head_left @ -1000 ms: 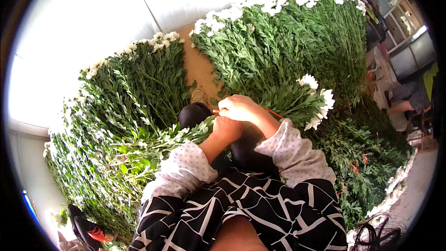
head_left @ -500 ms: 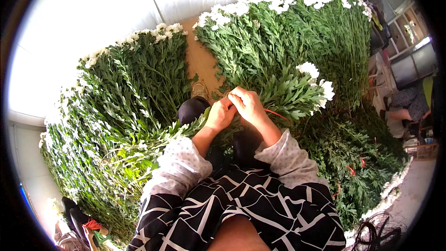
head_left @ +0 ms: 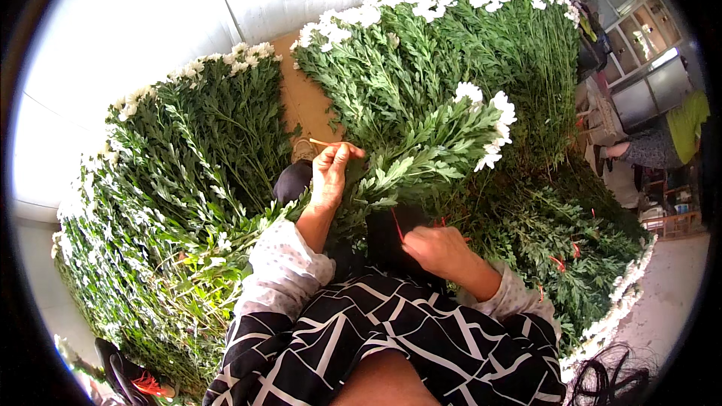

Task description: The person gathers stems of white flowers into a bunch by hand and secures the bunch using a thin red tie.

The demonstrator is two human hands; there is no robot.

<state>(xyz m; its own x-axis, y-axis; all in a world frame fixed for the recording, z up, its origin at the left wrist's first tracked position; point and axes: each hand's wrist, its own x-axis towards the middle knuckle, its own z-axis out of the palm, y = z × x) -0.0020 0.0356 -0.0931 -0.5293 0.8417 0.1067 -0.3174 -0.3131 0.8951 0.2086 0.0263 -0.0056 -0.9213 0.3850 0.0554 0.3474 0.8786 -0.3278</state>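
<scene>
A bunch of white chrysanthemums [head_left: 429,154] with leafy green stems lies slanting in front of me, its blooms toward the right. My left hand [head_left: 329,173] is raised at the stem side of the bunch, fingers pinched on a thin orange string [head_left: 323,142] that sticks out on both sides. Lower and to the right, over my dark trouser leg, my right hand [head_left: 445,254] is closed with its back up. A red string [head_left: 396,224] runs up from its fingers. Most of the right fingertips are hidden.
Large heaps of cut chrysanthemums stand at left [head_left: 203,135] and far right [head_left: 451,53]. Another pile [head_left: 556,248], with red ties among its leaves, lies at my right. A tan board strip [head_left: 302,98] shows between the heaps. Another person [head_left: 662,139] is at the right edge.
My hands were together over the stems. They have parted: the right moved down and right with the red string, the left shifted slightly left. The view has turned a little.
</scene>
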